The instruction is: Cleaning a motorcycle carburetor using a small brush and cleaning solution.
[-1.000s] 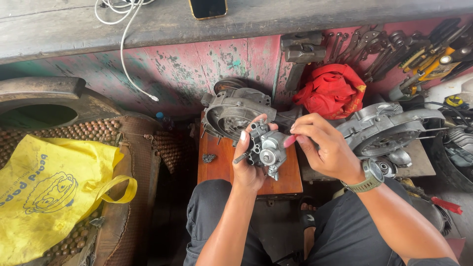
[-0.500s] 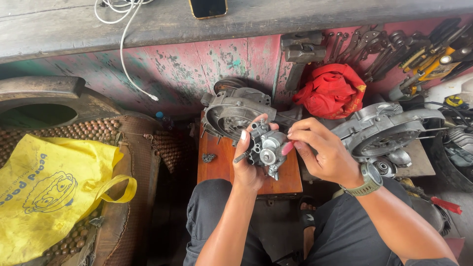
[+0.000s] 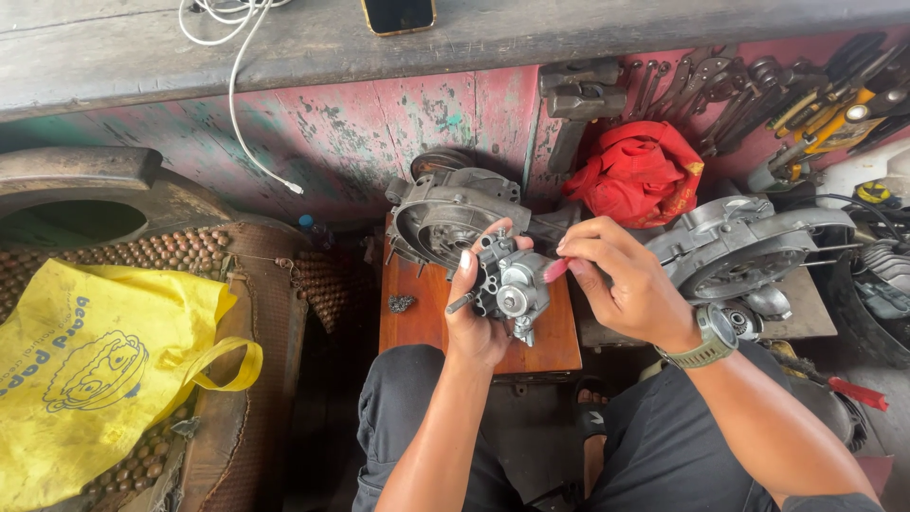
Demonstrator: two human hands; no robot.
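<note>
My left hand (image 3: 477, 318) grips a small grey metal carburettor-like part (image 3: 509, 284) and holds it up over a low wooden stool (image 3: 427, 318). My right hand (image 3: 621, 284), with a green watch on the wrist, pinches a small pink-tipped tool (image 3: 555, 270) whose tip touches the right side of the part. A grey engine casing (image 3: 445, 213) leans on the stool just behind the part.
A second engine casing (image 3: 749, 246) lies at the right beside a red cloth (image 3: 640, 175). Wrenches and screwdrivers (image 3: 806, 90) lie at the top right. A yellow bag (image 3: 90, 365) rests on a beaded seat at the left. A phone (image 3: 398, 14) and white cable lie on the ledge.
My right hand has shifted slightly, keeping the pink-tipped tool against the part. My left hand holds the part in almost the same place.
</note>
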